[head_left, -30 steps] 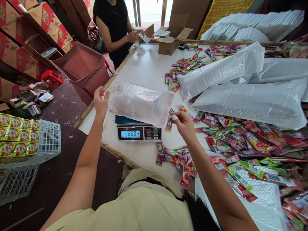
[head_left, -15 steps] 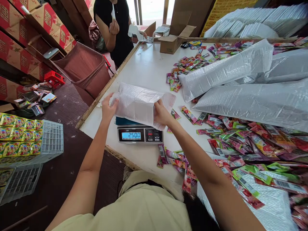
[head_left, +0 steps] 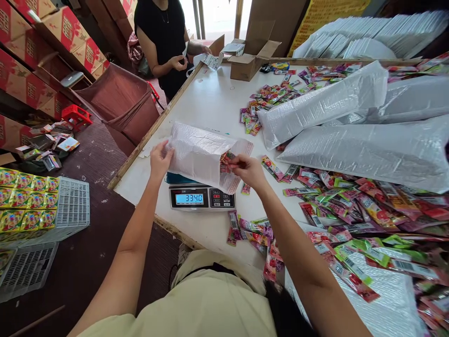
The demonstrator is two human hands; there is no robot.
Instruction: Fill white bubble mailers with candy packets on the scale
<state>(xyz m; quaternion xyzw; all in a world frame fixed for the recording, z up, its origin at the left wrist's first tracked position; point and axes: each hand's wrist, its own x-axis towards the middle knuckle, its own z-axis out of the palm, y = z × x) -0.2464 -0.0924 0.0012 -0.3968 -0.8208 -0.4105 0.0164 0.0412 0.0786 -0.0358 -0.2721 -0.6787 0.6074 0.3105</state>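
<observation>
A white bubble mailer (head_left: 196, 152) lies across the digital scale (head_left: 203, 198), whose display reads 3340. My left hand (head_left: 161, 159) grips the closed left end of the mailer between thumb and fingers. At the open right end, my right hand (head_left: 248, 171) pinches small candy packets (head_left: 226, 160) that stick out of the mouth. How many packets are inside is hidden. Loose packets (head_left: 257, 234) lie just right of the scale, on the white table (head_left: 206, 103).
Filled mailers (head_left: 326, 105) rest on piled packets (head_left: 354, 201) to the right. Flat mailers (head_left: 372, 35) are stacked at the back. An open cardboard box (head_left: 245, 68) stands at the far edge, near a person (head_left: 159, 47) handling paper labels. Crates (head_left: 73, 201) stand left.
My right hand has drawn back from inside the mailer's mouth, and packets now show there. The scale reading rose from 2500 to 3340. The other person's hands have lowered.
</observation>
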